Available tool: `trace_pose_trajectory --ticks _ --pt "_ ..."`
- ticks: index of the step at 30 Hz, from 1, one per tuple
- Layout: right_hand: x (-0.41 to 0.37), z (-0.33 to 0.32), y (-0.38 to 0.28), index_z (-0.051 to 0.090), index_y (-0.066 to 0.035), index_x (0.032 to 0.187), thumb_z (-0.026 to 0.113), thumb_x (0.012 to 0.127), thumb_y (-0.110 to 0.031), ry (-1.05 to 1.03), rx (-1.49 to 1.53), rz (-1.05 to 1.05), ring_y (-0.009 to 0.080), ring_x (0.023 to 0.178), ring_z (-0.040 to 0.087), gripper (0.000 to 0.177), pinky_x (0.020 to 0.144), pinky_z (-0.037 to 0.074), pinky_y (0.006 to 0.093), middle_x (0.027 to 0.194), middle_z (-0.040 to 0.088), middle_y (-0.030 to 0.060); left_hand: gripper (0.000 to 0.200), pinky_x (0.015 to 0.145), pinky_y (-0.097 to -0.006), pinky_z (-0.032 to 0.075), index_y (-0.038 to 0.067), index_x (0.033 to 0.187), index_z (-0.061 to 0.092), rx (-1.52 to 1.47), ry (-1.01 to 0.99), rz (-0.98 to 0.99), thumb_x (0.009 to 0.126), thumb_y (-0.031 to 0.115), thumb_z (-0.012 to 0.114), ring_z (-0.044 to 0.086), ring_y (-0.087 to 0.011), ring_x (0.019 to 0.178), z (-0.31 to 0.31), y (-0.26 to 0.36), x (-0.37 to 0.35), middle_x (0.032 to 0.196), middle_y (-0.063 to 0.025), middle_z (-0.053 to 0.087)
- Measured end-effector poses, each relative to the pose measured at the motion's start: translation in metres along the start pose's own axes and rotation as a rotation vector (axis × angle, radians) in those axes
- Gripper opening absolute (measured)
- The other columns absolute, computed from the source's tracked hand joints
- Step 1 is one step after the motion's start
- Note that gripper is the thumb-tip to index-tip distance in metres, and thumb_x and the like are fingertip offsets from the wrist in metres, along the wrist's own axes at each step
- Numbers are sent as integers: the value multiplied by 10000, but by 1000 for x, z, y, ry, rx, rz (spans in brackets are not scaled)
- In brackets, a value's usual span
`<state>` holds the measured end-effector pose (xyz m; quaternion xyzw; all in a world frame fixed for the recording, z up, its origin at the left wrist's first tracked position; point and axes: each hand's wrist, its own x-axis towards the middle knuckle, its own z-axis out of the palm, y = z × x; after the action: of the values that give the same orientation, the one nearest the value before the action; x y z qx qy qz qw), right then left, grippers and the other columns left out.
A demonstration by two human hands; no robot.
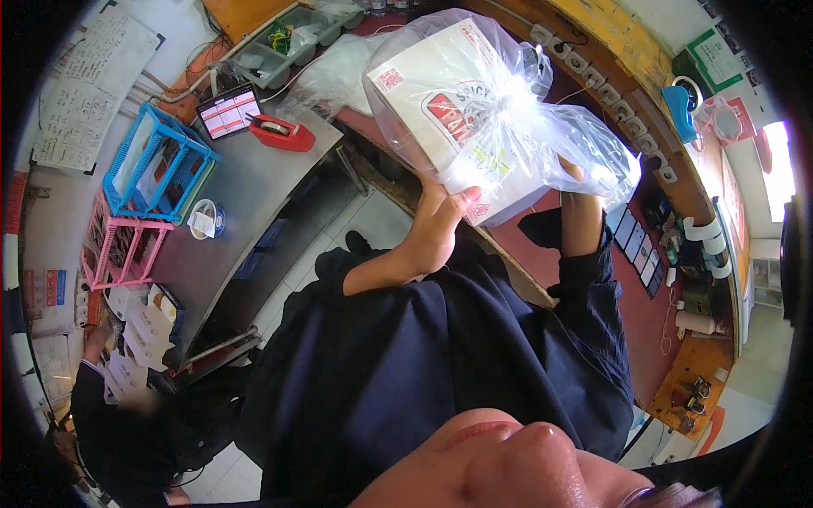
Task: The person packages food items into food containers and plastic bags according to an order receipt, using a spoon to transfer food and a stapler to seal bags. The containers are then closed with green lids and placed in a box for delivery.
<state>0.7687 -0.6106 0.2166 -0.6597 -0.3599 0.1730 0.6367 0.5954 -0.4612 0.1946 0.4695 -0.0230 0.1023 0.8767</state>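
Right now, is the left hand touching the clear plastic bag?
Touching. The head view shows it: the left hand has its thumb against the lower corner of the clear plastic bag, with no gap between them.

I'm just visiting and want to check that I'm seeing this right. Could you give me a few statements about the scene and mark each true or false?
1. The bag is see-through. True.
2. The box in the bag has no print on it. False: it carries printed lettering and a square code.
3. The left hand touches the bag. True.
4. The tape dispenser nearest the tablet is green. False: it is red.
5. The blue rack is next to a pink rack. True.
6. The tablet's screen is dark. False: it is lit.
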Motion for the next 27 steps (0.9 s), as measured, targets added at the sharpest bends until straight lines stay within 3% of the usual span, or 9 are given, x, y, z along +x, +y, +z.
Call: trace_pose_trajectory --ticks 10,12,14,16,18,19,20,22,27 --pt "8 2 -2 516 41 1171 560 868 -223 1 -16 -10 162 1002 535 405 865 419 290 1101 579 108 610 1038 -361 264 14 1359 185 -27 32 38 867 229 476 371 -224 1224 -6 -6 5 1316 -146 354" --pt "8 3 -3 520 41 1167 562 867 -220 0 -26 -13 161 997 537 400 862 422 290 1095 582 107 659 1056 -374 224 13 1370 151 122 108 376 886 300 493 319 -228 1261 -11 -4 14 1357 -152 310" --pt "6 4 -7 524 41 1162 564 865 -217 -3 -40 -13 159 991 540 395 858 425 289 1090 585 105 787 1039 -376 254 13 1374 96 157 38 415 869 377 578 335 -233 1222 -30 5 20 1340 -173 287" --pt "4 5 -11 527 41 1158 565 864 -214 -9 -57 -18 157 986 543 390 854 427 289 1084 588 104 892 1026 -371 301 47 1389 74 -9 86 385 814 400 657 339 -227 1233 -39 0 27 1349 -146 288" --pt "2 5 -14 531 41 1153 567 863 -210 -14 -85 -22 156 980 546 386 851 430 288 1079 591 103 931 1025 -375 338 63 1394 128 -154 67 159 757 399 719 384 -227 1224 -54 -28 31 1346 -116 339" --pt "2 6 -16 533 41 1151 568 863 -209 -19 -108 -27 155 977 548 383 849 432 288 1076 593 102 858 1022 -383 367 58 1380 211 -334 -89 42 772 439 682 421 -234 1215 -60 -42 31 1328 -93 399" --pt "4 5 -17 535 41 1149 569 862 -207 -26 -128 -29 154 975 549 381 847 433 288 1073 594 101 781 1025 -409 366 68 1365 274 -454 -39 -45 804 492 613 457 -255 1190 -63 -57 32 1310 -98 440" --pt "4 3 -22 539 41 1145 570 861 -204 -37 -151 -39 152 969 552 376 843 436 287 1067 598 100 811 1037 -428 347 76 1376 257 -490 -162 38 809 584 535 424 -257 1223 -59 -67 32 1342 -92 409" --pt "-5 2 -31 548 41 1133 575 858 -196 -36 -194 -49 148 955 559 365 834 443 286 1053 605 96 877 1053 -448 315 89 1384 250 -553 -64 9 773 672 483 371 -254 1264 -56 -86 27 1378 -88 367"
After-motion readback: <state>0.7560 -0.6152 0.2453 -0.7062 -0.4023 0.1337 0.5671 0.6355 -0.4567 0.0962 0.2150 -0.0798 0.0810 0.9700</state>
